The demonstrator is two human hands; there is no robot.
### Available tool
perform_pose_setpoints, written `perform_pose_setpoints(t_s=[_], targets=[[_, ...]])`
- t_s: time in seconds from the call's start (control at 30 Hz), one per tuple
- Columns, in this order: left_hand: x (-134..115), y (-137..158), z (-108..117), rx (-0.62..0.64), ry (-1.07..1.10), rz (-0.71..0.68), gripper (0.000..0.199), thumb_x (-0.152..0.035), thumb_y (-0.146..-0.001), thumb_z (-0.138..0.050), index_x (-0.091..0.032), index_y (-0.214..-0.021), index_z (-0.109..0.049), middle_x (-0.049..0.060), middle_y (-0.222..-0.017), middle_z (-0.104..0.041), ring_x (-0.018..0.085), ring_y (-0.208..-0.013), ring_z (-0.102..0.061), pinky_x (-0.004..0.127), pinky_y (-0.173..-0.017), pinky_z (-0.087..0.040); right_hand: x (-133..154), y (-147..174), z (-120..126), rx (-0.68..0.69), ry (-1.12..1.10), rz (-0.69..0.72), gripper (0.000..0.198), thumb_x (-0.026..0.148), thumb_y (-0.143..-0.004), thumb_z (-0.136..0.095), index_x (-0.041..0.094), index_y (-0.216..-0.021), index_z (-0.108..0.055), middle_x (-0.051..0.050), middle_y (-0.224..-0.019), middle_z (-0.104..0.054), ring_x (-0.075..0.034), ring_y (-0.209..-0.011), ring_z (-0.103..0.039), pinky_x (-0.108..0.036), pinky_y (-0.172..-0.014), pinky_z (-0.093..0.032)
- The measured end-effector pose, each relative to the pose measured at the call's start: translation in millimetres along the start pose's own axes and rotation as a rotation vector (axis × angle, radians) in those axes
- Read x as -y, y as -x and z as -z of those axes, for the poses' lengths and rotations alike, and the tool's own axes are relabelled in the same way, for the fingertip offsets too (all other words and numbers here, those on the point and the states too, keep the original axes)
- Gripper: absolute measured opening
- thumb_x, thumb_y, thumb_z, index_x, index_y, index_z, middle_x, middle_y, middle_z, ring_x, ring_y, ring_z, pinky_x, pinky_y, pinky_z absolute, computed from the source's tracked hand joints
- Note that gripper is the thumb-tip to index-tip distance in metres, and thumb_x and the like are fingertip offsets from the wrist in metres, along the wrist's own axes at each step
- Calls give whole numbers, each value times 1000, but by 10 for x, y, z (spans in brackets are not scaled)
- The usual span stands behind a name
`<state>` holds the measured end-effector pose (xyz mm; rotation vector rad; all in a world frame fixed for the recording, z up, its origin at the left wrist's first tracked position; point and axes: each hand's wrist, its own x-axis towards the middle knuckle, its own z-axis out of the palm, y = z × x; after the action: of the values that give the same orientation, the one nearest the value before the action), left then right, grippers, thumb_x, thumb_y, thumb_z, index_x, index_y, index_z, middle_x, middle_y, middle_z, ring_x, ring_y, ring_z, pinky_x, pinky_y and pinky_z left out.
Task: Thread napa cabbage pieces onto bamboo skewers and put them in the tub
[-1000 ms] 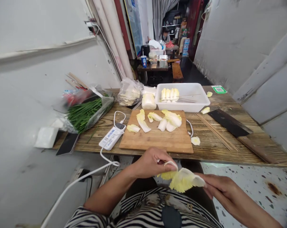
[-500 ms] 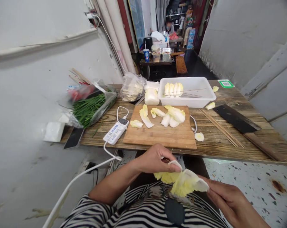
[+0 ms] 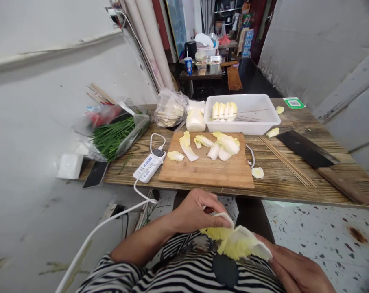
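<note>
In front of my striped shirt, my left hand pinches a pale napa cabbage leaf between thumb and fingers, its yellow frilly edge hanging below. Joined to it or overlapping it is a second cabbage leaf, curled, with a white rib. My right hand is closed at that leaf's right end; its fingertips are partly hidden behind it, and I cannot make out whether it also holds a skewer. Beyond my hands, several cut cabbage leaves lie on a wooden cutting board.
A white plastic tub holds skewered cabbage pieces. Right of the board are bamboo skewers and a cleaver. Leftward lie a corded white power bank and bagged green chives. A cabbage piece stands behind the board.
Both hands and the leaves have shifted slightly down, the right hand also a little to the right. The camera view has tilted a bit. Grips look unchanged.
</note>
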<state>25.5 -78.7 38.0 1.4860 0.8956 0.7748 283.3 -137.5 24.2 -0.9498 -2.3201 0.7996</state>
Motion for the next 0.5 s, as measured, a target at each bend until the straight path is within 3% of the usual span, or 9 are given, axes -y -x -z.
perform_pose_setpoints(t_s=[0.2,0.3,0.4,0.5], targets=[[-24,7,-63,54,82,32,19,-34,-67,-75,-14,-69,-75,9,-70,-71,13,-60,-56,23,-56,-40,-20,38,-71,-10,-31,-24,50,15,-86,-48,29,-134,-47,1,-118,-63,-16,-97,-65,-17,-79,-52],[-9,20,-30,-5,110,51,35,-30,-59,-79,-15,-90,-73,7,-77,-69,10,-60,-50,21,-54,-37,-54,75,-70,-56,-6,-51,49,16,-87,-46,29,-135,-46,1,-117,-64,-16,-96,-65,-17,-79,-52],[22,30,54,-98,198,-6,58,-22,-62,-73,-18,-118,-59,5,-93,-63,7,-61,-40,20,-57,-34,-101,86,-42,-129,68,-52,55,13,-86,-48,31,-137,-41,1,-120,-62,-15,-97,-65,-16,-81,-51],[50,1,132,-209,311,-73,45,-12,-67,-58,-17,-111,-56,4,-94,-57,8,-66,-40,20,-61,-34,-189,76,-26,-190,143,-21,57,13,-84,-49,32,-137,-40,2,-120,-61,-13,-95,-65,-14,-81,-49]])
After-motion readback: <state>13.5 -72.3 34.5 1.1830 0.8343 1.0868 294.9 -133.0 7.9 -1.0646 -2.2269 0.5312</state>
